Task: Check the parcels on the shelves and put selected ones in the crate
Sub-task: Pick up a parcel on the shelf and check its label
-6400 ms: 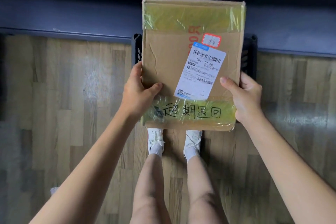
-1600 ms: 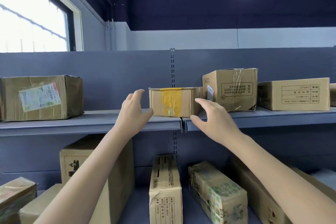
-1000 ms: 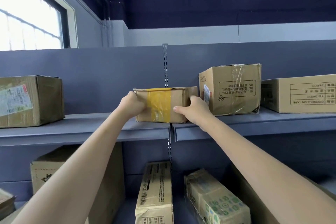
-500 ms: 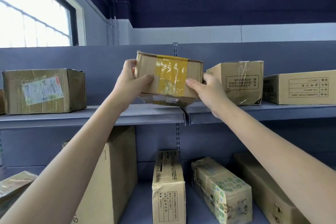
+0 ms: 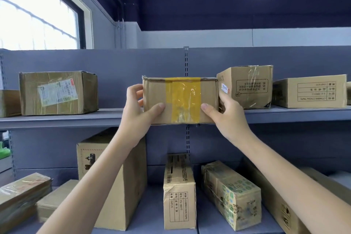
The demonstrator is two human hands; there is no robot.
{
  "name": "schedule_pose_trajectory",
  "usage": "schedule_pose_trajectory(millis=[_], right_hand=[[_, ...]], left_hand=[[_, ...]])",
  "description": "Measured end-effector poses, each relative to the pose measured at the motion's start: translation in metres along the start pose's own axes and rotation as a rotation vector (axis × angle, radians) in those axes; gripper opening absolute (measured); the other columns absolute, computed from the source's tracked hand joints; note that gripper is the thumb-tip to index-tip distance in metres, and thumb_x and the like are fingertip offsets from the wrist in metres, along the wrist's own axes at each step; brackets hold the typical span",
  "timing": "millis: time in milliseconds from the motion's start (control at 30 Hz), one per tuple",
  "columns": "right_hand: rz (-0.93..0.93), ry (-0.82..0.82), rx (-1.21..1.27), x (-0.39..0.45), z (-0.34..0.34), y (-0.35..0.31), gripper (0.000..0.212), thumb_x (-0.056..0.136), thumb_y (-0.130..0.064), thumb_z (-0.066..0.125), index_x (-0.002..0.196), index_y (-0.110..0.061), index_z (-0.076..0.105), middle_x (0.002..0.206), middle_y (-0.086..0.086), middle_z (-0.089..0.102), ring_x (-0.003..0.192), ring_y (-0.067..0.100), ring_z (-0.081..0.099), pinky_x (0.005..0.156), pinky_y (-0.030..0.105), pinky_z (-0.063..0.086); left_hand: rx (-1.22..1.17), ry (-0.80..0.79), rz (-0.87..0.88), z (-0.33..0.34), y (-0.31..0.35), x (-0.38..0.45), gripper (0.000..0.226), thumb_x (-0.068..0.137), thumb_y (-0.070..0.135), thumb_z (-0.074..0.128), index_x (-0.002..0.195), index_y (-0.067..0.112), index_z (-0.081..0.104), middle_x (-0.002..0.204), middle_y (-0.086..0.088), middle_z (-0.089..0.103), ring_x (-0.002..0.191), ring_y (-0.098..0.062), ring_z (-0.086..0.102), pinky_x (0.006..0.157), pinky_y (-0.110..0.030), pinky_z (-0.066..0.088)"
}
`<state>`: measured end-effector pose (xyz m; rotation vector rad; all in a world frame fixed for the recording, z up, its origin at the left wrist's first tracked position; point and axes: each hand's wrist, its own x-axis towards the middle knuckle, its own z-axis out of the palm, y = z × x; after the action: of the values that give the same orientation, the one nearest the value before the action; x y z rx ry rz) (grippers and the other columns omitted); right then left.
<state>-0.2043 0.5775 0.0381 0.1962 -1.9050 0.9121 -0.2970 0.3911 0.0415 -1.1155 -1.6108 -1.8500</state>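
On the upper shelf [image 5: 57,118], at the left, a labelled carton [image 5: 57,93] stands well apart from the work; next, the left hand [image 5: 139,112] grips the left end of the small parcel [image 5: 180,100], thumb pressed on the front face and fingers wrapped behind; the right hand [image 5: 226,112] mirrors it at the right end, thumb beside the yellow tape band [image 5: 183,99]. The parcel sits at the shelf's front edge, though whether its base rests there or hangs just clear I cannot tell. Its long axis runs left to right, level, with the taped face towards the person. Just right of it stands a printed carton [image 5: 247,86]; swinging the parcel sideways could knock that over; a loose pinch on slick tape could let it slip onto the boxes below.
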Motion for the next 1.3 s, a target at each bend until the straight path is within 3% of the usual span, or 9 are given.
schedule_pose_trajectory(millis=[167, 267, 500, 633, 767, 833, 967, 1067, 1300], right_hand=[[0.022, 0.009, 0.0, -0.008, 0.003, 0.005, 0.05, 0.086, -0.024, 0.062, 0.133, -0.019, 0.045, 0.106, -0.019, 0.058, 0.106, 0.005, 0.054, 0.093, 0.021, 0.046], [0.066, 0.004, 0.1, -0.008, 0.003, 0.003, 0.048, 0.085, -0.02, 0.064, 0.127, -0.027, 0.04, 0.106, -0.02, 0.053, 0.098, -0.009, 0.052, 0.078, 0.003, 0.043], [0.044, -0.163, 0.239, -0.004, -0.008, 0.005, 0.067, 0.08, -0.001, 0.067, 0.121, -0.043, 0.036, 0.11, -0.03, 0.05, 0.098, -0.021, 0.053, 0.08, 0.003, 0.043], [0.024, -0.211, 0.22, -0.002, -0.009, 0.005, 0.093, 0.073, 0.002, 0.073, 0.146, -0.018, 0.019, 0.125, -0.028, 0.04, 0.12, -0.006, 0.045, 0.104, 0.018, 0.038], [-0.077, -0.181, 0.11, 0.006, -0.011, -0.004, 0.103, 0.07, -0.002, 0.077, 0.148, -0.018, 0.011, 0.13, -0.034, 0.03, 0.131, -0.002, 0.033, 0.113, 0.024, 0.028], [-0.144, -0.125, 0.091, 0.012, -0.01, -0.012, 0.099, 0.073, -0.005, 0.075, 0.148, -0.017, 0.012, 0.141, -0.023, 0.031, 0.136, 0.004, 0.031, 0.115, 0.03, 0.027], [-0.237, 0.014, 0.131, 0.026, -0.009, -0.03, 0.087, 0.078, -0.012, 0.071, 0.148, -0.013, 0.019, 0.147, 0.001, 0.038, 0.136, 0.015, 0.035, 0.111, 0.044, 0.034], [-0.279, 0.056, 0.17, 0.031, -0.008, -0.042, 0.084, 0.079, -0.029, 0.067, 0.147, -0.009, 0.022, 0.143, 0.007, 0.045, 0.131, 0.019, 0.043, 0.106, 0.045, 0.04], [-0.255, 0.15, 0.303, 0.024, -0.003, -0.056, 0.072, 0.08, -0.034, 0.063, 0.136, 0.003, 0.037, 0.122, 0.01, 0.06, 0.114, 0.021, 0.057, 0.097, 0.041, 0.048]], left_hand=[[0.009, -0.002, -0.025, -0.002, -0.01, -0.009, 0.051, 0.081, 0.012, 0.067, 0.116, 0.029, 0.034, 0.117, 0.008, 0.05, 0.112, -0.014, 0.052, 0.072, -0.022, 0.048], [0.005, -0.054, -0.071, -0.005, -0.006, -0.007, 0.059, 0.077, 0.016, 0.072, 0.118, 0.033, 0.033, 0.118, 0.013, 0.048, 0.113, -0.01, 0.05, 0.073, -0.021, 0.048], [0.176, -0.32, -0.039, -0.024, -0.01, -0.002, 0.106, 0.069, -0.009, 0.073, 0.144, 0.035, 0.011, 0.134, 0.019, 0.037, 0.125, 0.001, 0.037, 0.082, -0.01, 0.046], [0.148, -0.252, 0.017, -0.023, -0.006, 0.002, 0.098, 0.07, -0.01, 0.072, 0.142, 0.032, 0.019, 0.125, 0.025, 0.042, 0.119, 0.002, 0.044, 0.078, -0.009, 0.045], [0.111, -0.149, 0.119, -0.02, 0.009, 0.006, 0.086, 0.074, -0.007, 0.07, 0.139, 0.029, 0.026, 0.124, 0.017, 0.046, 0.114, -0.001, 0.048, 0.079, -0.008, 0.046], [0.096, -0.082, 0.178, -0.018, 0.022, 0.009, 0.082, 0.076, -0.005, 0.068, 0.141, 0.022, 0.026, 0.119, 0.016, 0.046, 0.106, 0.009, 0.048, 0.076, -0.005, 0.045], [-0.015, 0.009, 0.261, -0.019, 0.043, 0.019, 0.065, 0.079, -0.002, 0.066, 0.133, 0.02, 0.035, 0.108, 0.015, 0.051, 0.093, 0.013, 0.053, 0.075, -0.011, 0.047], [-0.054, 0.066, 0.309, -0.022, 0.053, 0.023, 0.064, 0.08, 0.005, 0.066, 0.137, 0.011, 0.035, 0.107, 0.01, 0.055, 0.092, 0.009, 0.056, 0.076, -0.013, 0.047], [-0.083, 0.067, 0.357, -0.026, 0.07, 0.023, 0.065, 0.079, 0.023, 0.066, 0.133, -0.004, 0.04, 0.107, 0.003, 0.06, 0.098, -0.003, 0.059, 0.083, -0.022, 0.049]])
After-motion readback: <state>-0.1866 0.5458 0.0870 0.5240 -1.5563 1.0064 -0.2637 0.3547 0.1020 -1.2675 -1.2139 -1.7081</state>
